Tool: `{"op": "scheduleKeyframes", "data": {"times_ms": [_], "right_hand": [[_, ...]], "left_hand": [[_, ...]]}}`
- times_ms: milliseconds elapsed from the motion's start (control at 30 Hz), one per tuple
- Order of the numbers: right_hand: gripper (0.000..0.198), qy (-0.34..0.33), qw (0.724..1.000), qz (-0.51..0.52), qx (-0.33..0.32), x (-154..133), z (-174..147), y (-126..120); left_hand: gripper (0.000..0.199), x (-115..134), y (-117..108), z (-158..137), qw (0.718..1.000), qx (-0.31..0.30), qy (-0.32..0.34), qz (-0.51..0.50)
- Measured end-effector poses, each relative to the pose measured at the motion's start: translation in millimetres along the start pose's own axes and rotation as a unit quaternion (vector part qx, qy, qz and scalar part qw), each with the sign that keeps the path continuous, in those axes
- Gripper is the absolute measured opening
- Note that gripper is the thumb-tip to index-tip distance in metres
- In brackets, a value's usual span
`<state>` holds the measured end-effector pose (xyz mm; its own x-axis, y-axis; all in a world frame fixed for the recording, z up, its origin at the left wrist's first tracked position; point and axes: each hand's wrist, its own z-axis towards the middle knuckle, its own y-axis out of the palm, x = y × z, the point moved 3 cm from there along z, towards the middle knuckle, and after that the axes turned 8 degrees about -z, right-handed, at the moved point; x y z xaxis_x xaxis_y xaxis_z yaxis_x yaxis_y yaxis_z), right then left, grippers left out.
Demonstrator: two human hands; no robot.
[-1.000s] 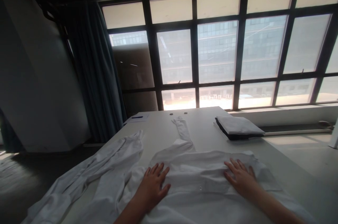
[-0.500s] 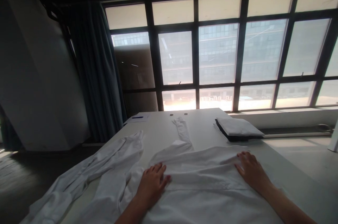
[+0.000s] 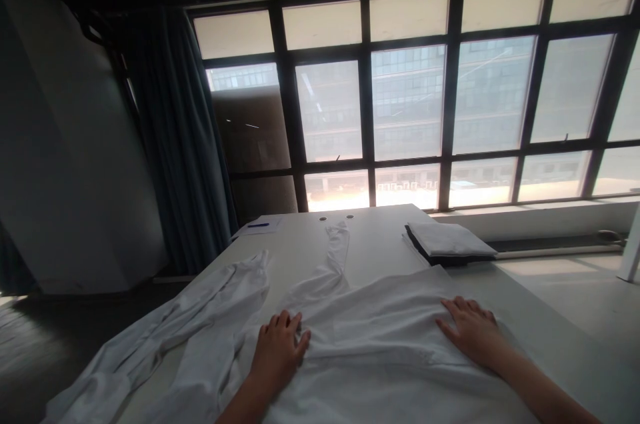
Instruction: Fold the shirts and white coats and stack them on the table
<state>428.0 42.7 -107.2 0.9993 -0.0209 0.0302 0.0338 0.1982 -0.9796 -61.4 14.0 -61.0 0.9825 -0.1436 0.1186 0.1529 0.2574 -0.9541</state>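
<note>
A white long-sleeved garment [image 3: 380,337] lies spread across the near part of the table, creased between my hands. One sleeve [image 3: 338,247] stretches toward the table's far end. On the garment's left part rests my left hand [image 3: 279,347], palm down with its fingers apart and slightly bent. My right hand [image 3: 470,331] presses flat near the right edge, fingers spread. Neither hand grips the cloth. To the left, a second stretch of rumpled white cloth [image 3: 210,314] hangs over the table's edge; whether it joins the garment cannot be made out.
Folded white and black cloths [image 3: 447,241] are stacked at the white table's [image 3: 385,237] right edge. A pen [image 3: 259,225] lies on paper at the far left corner. Beyond stand large windows [image 3: 407,104] and a dark blue curtain [image 3: 183,137].
My left hand has slid slightly left, and my right hand has come a little nearer. The garment's far edge has shifted, with a corner now pointing away, and the sleeve lies differently.
</note>
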Motion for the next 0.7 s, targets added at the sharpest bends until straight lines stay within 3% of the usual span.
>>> {"op": "scheduleKeyframes", "data": {"times_ms": [267,400,533,700], "right_hand": [[0.062,0.018,1.000,-0.018,-0.015,4,-5,-10],[0.071,0.042,0.999,-0.020,-0.029,11,-2,5],[0.079,0.081,0.996,-0.030,-0.031,37,8,24],[0.069,0.118,0.992,-0.040,-0.015,79,15,34]], "left_hand": [[0.069,-22,10,6,0.996,-0.066,-0.016,-0.053],[0.045,-25,-3,10,0.999,0.001,0.005,-0.048],[0.030,-20,-27,10,0.996,0.085,0.020,-0.008],[0.025,11,-37,-3,0.993,0.091,0.069,0.002]]}}
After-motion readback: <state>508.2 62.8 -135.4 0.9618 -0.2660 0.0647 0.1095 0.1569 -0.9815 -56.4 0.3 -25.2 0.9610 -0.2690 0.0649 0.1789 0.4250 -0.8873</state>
